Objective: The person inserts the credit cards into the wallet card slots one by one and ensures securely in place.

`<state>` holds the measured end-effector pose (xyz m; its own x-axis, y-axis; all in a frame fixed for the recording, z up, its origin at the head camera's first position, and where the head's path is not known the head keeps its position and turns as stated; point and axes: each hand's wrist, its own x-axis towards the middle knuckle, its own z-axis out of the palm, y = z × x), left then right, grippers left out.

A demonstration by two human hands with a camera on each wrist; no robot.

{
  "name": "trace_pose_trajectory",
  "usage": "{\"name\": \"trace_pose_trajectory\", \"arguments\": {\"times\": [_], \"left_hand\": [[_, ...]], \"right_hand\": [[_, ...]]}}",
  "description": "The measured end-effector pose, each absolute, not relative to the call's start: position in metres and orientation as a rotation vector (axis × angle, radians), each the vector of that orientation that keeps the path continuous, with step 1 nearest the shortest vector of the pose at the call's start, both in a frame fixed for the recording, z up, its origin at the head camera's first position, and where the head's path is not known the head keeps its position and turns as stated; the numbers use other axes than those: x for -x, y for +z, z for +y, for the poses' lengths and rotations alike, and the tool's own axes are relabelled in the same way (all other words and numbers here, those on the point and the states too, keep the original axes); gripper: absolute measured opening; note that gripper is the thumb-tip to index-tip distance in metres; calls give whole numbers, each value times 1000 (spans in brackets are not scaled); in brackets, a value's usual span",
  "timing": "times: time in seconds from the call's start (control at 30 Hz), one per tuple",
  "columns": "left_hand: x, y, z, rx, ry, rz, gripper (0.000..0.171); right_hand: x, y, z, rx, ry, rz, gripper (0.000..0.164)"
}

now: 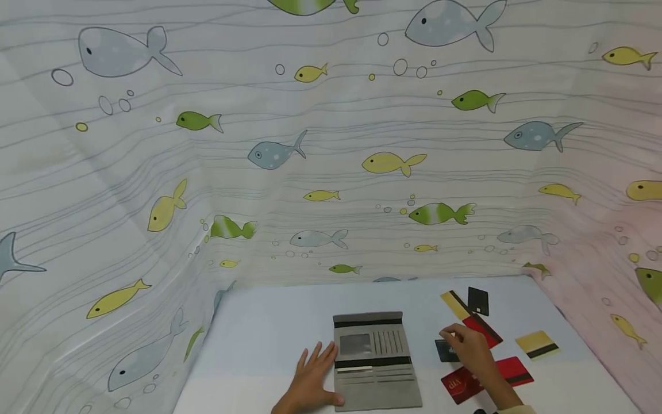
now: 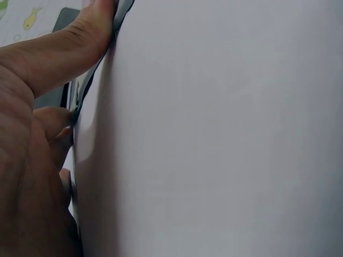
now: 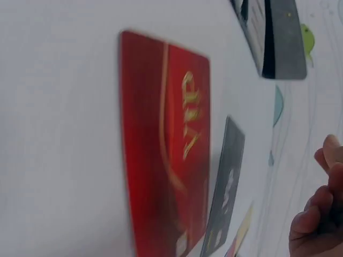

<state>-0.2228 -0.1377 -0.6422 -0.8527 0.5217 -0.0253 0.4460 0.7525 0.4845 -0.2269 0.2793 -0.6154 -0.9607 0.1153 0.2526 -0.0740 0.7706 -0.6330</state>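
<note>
An unfolded grey long wallet (image 1: 377, 398) with card slots and a clear window lies on the white table. My left hand (image 1: 310, 382) rests at its left side, fingers spread and the thumb (image 2: 80, 48) touching the lower left edge. My right hand (image 1: 473, 352) is raised over the scattered cards, its fingers bent, with nothing visible in them. Nearest to it is a black card (image 1: 445, 352), partly hidden by the hand. A red VIP card (image 3: 147, 134) lies on the table below the right wrist.
Farther back lie a yellow card (image 1: 454, 305) with a dark stripe, another black card (image 1: 478, 299) and a red striped card (image 1: 483, 329). A second yellow card (image 1: 537, 344) is at right, near another red card (image 1: 517, 371). A fish-patterned curtain (image 1: 331, 132) surrounds the table.
</note>
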Motion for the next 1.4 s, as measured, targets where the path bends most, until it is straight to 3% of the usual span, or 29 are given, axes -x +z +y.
{"name": "trace_pose_trajectory", "arguments": {"times": [0.3,0.53,1.4], "left_hand": [[226,-636,-136,-796,657,2833,119],[224,-638,-134,-823,684,2825,119],[215,-642,-137,-780,695,2845,119]], "right_hand": [[221,-613,314,61,896,-2888,15],[216,-619,330,-18,877,-3084,37],[257,-610,341,-228,782,-3317,49]]}}
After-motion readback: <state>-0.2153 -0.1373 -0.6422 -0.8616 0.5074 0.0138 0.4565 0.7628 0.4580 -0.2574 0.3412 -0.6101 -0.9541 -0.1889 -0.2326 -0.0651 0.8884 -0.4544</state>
